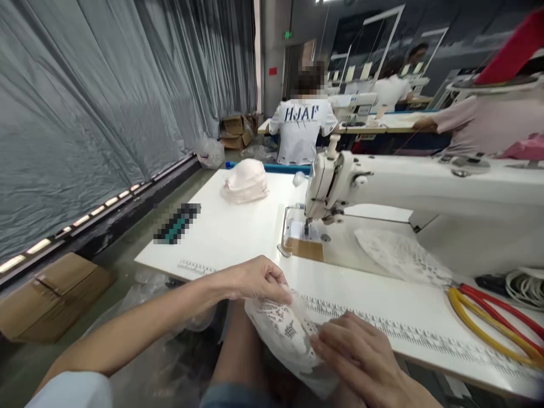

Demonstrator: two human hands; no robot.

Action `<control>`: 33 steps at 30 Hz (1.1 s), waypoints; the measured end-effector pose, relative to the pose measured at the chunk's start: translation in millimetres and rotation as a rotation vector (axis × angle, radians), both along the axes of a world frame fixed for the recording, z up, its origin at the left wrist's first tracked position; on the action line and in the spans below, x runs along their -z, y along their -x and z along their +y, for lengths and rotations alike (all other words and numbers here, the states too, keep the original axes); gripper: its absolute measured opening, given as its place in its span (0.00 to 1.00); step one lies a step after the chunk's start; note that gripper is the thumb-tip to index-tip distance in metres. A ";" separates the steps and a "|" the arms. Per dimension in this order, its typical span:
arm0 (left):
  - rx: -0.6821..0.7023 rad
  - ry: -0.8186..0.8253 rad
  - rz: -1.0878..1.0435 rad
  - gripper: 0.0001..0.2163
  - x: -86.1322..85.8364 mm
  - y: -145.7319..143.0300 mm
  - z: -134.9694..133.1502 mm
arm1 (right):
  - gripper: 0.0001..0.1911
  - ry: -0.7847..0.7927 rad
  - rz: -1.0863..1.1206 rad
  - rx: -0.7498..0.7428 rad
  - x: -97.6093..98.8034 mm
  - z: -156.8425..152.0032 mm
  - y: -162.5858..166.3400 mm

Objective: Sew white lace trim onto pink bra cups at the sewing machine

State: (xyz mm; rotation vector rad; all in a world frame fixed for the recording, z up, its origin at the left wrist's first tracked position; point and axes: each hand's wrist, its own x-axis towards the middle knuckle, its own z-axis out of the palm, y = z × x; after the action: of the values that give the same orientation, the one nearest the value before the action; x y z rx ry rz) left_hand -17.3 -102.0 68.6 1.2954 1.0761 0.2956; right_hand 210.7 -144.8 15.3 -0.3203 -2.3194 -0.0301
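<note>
Left hand (pixel 266 281): pinches white floral lace fabric (pixel 278 328) between thumb and fingers.
Left forearm (pixel 161 313): slants from lower left.
Right hand (pixel 359 351): fingers curled, pinching fabric's right edge.

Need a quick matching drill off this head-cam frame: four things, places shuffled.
1. Nearer white lace fabric
2. Pale, rounded fabric bundle
3. Yellow curved loop
4. Nearest brown cardboard box

A. Picture's left edge, off the white table
B. On the table, picture's right
C. Between left hand and right hand
D. On the table, left of the white sewing machine

Pairs: 1-C, 2-D, 3-B, 4-A
</note>
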 end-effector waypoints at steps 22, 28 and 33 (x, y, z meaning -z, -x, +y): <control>0.330 -0.867 0.687 0.06 28.7 -49.6 145.2 | 0.21 0.092 -0.190 0.229 18.0 124.9 -3.3; 0.246 -1.260 0.751 0.04 45.0 -46.2 138.6 | 0.21 0.121 -0.115 0.239 24.2 126.3 -3.1; 0.341 -1.374 0.513 0.07 56.4 -36.5 114.1 | 0.20 0.126 -0.137 0.242 22.7 125.5 -2.8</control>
State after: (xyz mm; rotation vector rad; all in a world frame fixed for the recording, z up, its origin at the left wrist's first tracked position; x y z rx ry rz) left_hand 19.2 12.1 12.3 2.8654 1.0151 0.4827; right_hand 213.5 -19.3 -7.4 -0.6807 -2.4095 -0.0257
